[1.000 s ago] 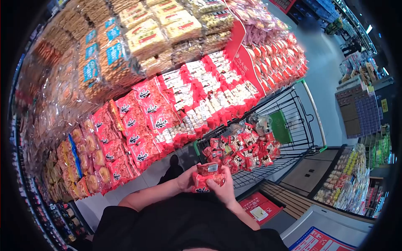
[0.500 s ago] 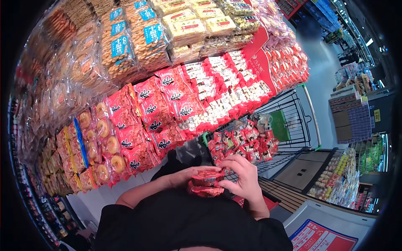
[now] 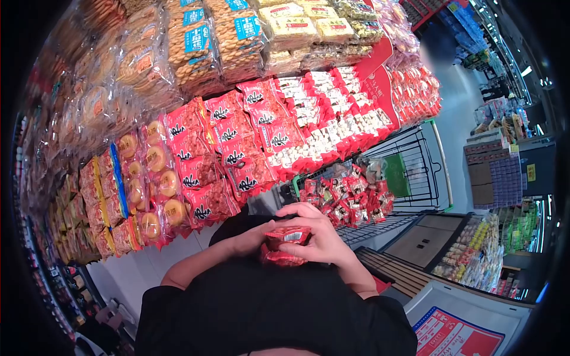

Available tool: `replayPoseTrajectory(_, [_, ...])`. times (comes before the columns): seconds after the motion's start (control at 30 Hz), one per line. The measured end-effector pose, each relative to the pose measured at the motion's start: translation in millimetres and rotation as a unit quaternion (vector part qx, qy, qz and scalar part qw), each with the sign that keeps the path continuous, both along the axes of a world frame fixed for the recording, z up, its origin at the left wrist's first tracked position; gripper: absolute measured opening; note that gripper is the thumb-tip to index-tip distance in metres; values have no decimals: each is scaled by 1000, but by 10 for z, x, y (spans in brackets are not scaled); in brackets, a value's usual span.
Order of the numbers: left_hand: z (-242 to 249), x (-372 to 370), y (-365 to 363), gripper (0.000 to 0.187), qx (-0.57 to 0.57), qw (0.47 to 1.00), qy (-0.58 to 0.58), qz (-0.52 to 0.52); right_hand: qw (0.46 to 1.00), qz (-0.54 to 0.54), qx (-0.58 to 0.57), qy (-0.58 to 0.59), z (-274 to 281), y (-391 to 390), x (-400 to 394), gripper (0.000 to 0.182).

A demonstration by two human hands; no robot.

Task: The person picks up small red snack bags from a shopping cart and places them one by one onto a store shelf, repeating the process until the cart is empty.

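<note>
Close to my chest, both hands hold a red snack packet (image 3: 286, 244) with a white label on its upper edge. My left hand (image 3: 252, 236) grips it from the left side. Around its right side and top curl the fingers of my right hand (image 3: 320, 237). Just beyond my hands stands a black wire shopping cart (image 3: 415, 172), its basket heaped with small red packets (image 3: 350, 199).
A tall shelf display (image 3: 237, 136) of red snack bags, orange cake packs and biscuit bags fills the left and top. The grey aisle floor (image 3: 460, 118) runs off to the right past the cart. Lower right are a bin of packaged goods (image 3: 475, 261) and a white counter (image 3: 469, 320).
My hands have lifted the packet a little and my right hand has closed further over it. The view has tilted, so the shelf and cart sit slightly lower and closer.
</note>
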State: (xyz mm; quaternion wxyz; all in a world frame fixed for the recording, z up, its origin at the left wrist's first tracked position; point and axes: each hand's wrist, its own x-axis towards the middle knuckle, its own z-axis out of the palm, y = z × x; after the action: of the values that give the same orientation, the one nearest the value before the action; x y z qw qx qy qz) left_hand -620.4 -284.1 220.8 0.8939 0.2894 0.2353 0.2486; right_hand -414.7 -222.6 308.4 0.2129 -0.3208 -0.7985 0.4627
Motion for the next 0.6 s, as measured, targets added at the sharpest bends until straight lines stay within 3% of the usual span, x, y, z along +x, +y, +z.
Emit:
replayPoseTrajectory(0.13, [-37,-71,-105,89,-29,999,-38,19,995,38,-43,83,-124,15,-19,37])
replayPoseTrajectory(0.17, [-19,-77,-111,95,-9,999,-39,28,976,-19,-141,168,-185,-8,15,39])
replayPoseTrajectory(0.23, [171,-21,-76,100,16,996,-81,31,875,-134,-328,331,-294,-4,14,45])
replayPoseTrajectory(0.27, [270,-9,-67,105,36,991,-123,25,820,-194,-345,413,-291,49,-24,44])
replayPoseTrajectory(0.33, [307,-12,-82,113,28,993,-117,12,759,-125,-469,434,-143,249,51,45])
replayPoseTrajectory(0.43, [205,2,-121,113,30,997,-73,2,775,-165,-441,421,-152,303,32,45])
replayPoseTrajectory(0.5, [198,-9,-155,83,-17,990,-139,33,777,-197,-432,414,-108,311,0,48])
replayPoseTrajectory(0.53, [221,-14,-157,83,-15,990,-139,34,778,-195,-432,414,-161,330,25,48])
replayPoseTrajectory(0.6, [301,-24,-174,79,-26,996,-79,33,864,-194,-311,344,-296,373,82,44])
